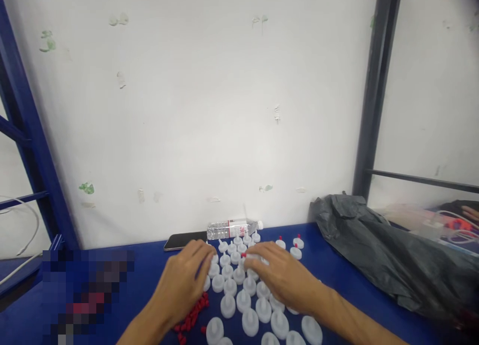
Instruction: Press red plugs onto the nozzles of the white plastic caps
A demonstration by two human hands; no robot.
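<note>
White round nozzle caps (pixel 243 301) with pointed spouts stand in a loose cluster on the blue table. My right hand (pixel 279 272) is over the cluster, its thumb and fingers closed around a white nozzle cap tipped on its side, with a small red tip (pixel 243 255) pointing left. At the cluster's left edge, my left hand (pixel 187 272) has curled fingers beside a white cap (pixel 214 258); what its fingertips hold, if anything, is hidden. Loose red tips (pixel 192 315) lie in a pile below my left hand.
A clear plastic bottle (pixel 228 229) lies against the wall beside a phone (pixel 183 241). A few caps with red tips (pixel 295 252) stand at the back right. A dark grey plastic bag (pixel 359 240) covers the right side. Metal posts (pixel 377 86) frame the table.
</note>
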